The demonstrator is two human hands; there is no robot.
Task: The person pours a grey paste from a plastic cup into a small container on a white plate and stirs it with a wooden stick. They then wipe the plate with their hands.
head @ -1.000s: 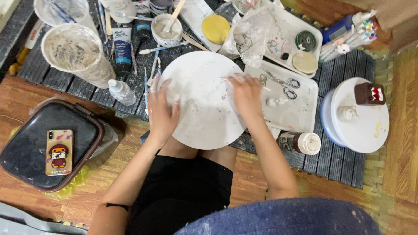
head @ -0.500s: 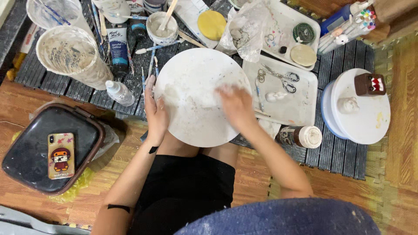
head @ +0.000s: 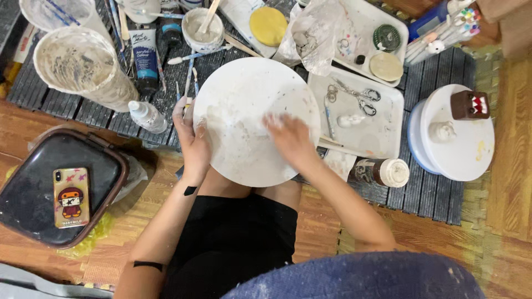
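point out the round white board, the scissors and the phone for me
round white board (head: 244, 94): head view, on its bare upper surface.
scissors (head: 357, 95): head view, on the blades near the pivot.
phone (head: 70, 197): head view, on its case's middle.

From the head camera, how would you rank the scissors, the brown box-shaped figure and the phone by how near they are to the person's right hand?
1. Scissors: on the white tray, just up and to the side of the right hand.
2. Brown box-shaped figure: on the round white turntable at the far edge.
3. Phone: on the dark case, beyond the left hand.
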